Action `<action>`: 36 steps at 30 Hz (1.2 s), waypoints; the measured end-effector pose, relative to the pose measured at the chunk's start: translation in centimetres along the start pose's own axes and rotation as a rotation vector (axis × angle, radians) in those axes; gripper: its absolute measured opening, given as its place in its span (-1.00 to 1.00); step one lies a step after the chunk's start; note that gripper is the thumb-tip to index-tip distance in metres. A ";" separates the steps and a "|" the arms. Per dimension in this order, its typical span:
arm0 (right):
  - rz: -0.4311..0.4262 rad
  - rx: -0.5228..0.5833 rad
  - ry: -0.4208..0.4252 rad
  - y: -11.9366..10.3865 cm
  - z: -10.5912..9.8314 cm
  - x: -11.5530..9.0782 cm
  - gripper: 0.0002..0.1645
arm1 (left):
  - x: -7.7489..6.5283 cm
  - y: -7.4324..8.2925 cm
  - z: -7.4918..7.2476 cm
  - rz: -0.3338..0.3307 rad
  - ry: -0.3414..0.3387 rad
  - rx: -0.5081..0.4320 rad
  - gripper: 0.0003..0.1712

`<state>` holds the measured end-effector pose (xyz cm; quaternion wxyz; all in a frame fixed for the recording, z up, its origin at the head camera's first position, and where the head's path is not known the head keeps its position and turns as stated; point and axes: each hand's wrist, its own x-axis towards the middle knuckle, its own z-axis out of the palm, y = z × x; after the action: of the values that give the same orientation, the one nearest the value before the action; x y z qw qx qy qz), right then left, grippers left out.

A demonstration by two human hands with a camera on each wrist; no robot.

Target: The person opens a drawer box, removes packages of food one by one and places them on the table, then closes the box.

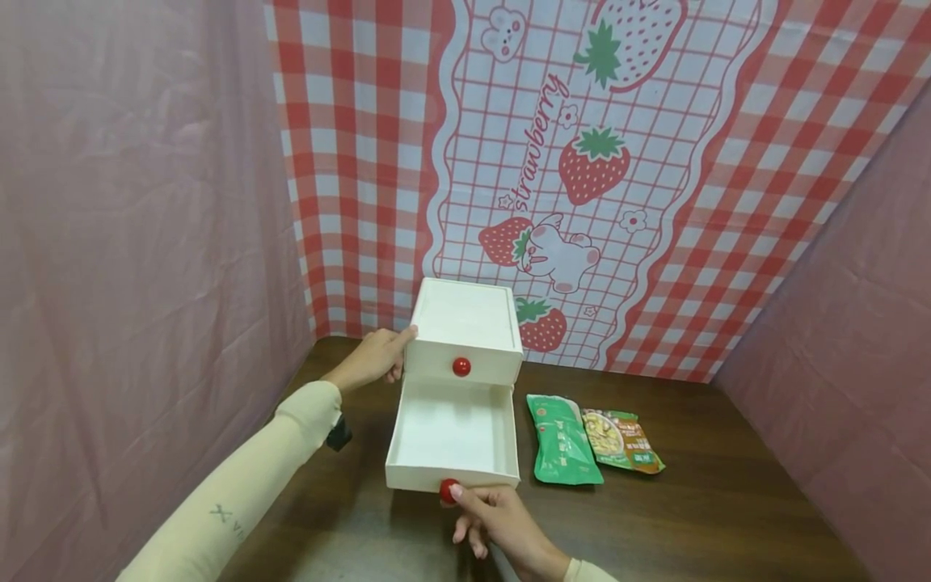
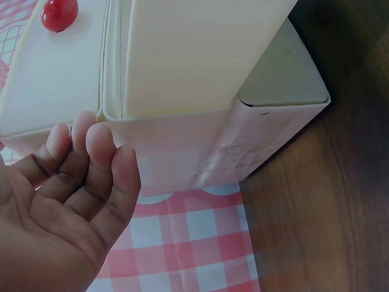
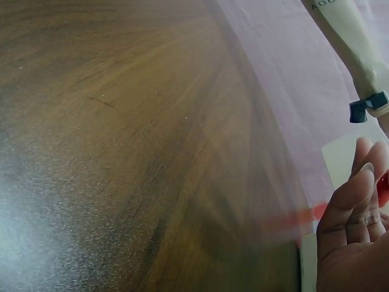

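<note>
A small white drawer cabinet (image 1: 465, 311) with red round knobs stands at the back of the table. Its lower drawer (image 1: 454, 428) is pulled far out, and bare white bottom shows inside. My right hand (image 1: 505, 525) pinches that drawer's red knob (image 1: 448, 491) between thumb and fingers. The upper drawer, with its own red knob (image 1: 461, 367), sits closed. Against the cabinet's left side rests my left hand (image 1: 376, 354), its fingertips bent lightly at the side wall in the left wrist view and gripping nothing.
To the right of the drawer lie a green food packet (image 1: 563, 440) and a brown-and-green packet (image 1: 621, 440) side by side on the dark wooden table (image 1: 698, 517). A red checked strawberry cloth (image 1: 364, 162) hangs behind, with pink cloth (image 1: 145, 242) at both sides.
</note>
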<state>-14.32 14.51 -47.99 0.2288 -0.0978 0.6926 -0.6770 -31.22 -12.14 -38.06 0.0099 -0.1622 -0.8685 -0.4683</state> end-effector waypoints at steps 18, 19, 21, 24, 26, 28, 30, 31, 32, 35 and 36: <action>-0.036 -0.029 0.020 -0.6 0.1 1.1 -0.34 | 0.3 -0.3 0.1 0.000 -0.005 -0.005 -0.10; -0.038 -0.031 0.020 -0.6 0.1 1.2 -0.34 | 0.3 -0.3 0.0 0.002 -0.004 -0.004 -0.10; -0.040 -0.032 0.022 -0.7 0.1 1.4 -0.34 | 0.3 -0.3 0.0 0.008 -0.004 -0.004 -0.10; -0.047 -0.035 0.026 -0.8 0.0 1.7 -0.35 | 0.3 -0.2 0.0 0.010 -0.005 -0.007 -0.11; -0.052 -0.034 0.027 -0.8 -0.1 1.8 -0.35 | 0.3 -0.2 0.0 0.009 -0.008 -0.010 -0.12; -0.059 -0.037 0.029 -0.9 -0.2 2.1 -0.35 | 0.2 -0.2 0.0 0.007 -0.009 -0.012 -0.13; -0.067 -0.041 0.031 -0.9 -0.2 2.3 -0.35 | 0.2 -0.3 0.0 0.009 -0.011 -0.012 -0.13; -0.070 -0.044 0.031 -0.9 -0.2 2.4 -0.35 | 0.2 -0.3 0.0 0.009 -0.012 -0.010 -0.13; -0.071 -0.046 0.033 -0.9 -0.3 2.5 -0.35 | 0.2 -0.3 0.0 0.008 -0.013 -0.008 -0.13; -0.071 -0.045 0.037 -1.0 -0.4 2.9 -0.34 | 0.2 -0.4 0.0 0.007 -0.014 0.000 -0.12; -0.068 -0.042 0.039 -1.0 -0.5 3.1 -0.33 | 0.2 -0.4 0.0 0.006 -0.014 0.001 -0.12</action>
<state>-17.42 13.52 -47.57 0.1898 -0.1130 0.7073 -0.6715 -31.55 -12.31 -38.29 0.0053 -0.1678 -0.8684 -0.4666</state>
